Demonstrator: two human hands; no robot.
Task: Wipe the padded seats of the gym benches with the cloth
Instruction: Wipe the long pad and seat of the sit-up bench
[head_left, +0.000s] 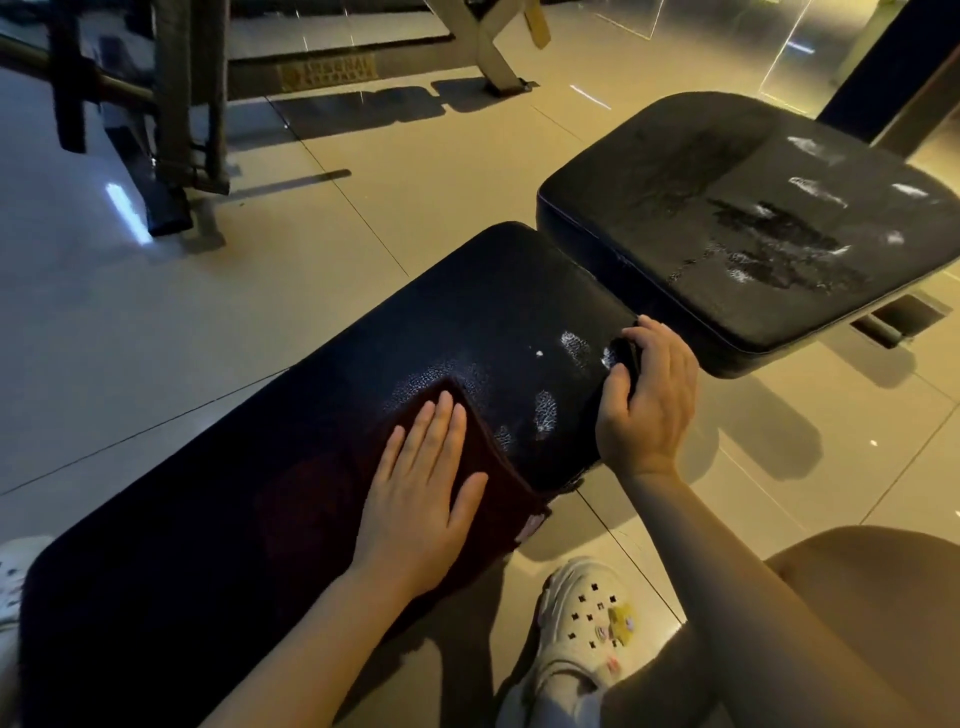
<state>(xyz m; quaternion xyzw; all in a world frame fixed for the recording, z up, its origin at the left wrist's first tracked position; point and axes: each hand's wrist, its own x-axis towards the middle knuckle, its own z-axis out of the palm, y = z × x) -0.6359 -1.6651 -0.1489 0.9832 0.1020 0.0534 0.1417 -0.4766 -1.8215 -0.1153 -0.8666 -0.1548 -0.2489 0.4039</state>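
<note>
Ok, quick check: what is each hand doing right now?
Left hand: open, flat, pressing the cloth onto the long bench pad.
Right hand: fingers curled over that pad's end edge, gripping it.

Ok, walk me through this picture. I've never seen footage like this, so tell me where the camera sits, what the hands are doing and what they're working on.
There is no machine here. The camera is worn on a person's head and looks down at their own two bare hands, so you see what they see.

In front of them is a black padded gym bench made of two parts: a long pad close by and a wider seat pad beyond it. Both show pale streaks and patches, though I cannot tell whether these are moisture or wear.

The left hand lies flat, fingers straight, pressing a dark cloth onto the long pad. The right hand curls round that pad's far end, apparently to steady it.

Below you see the person's knee and a pale shoe on the tiled floor. Other gym equipment stands at the top left.
</note>
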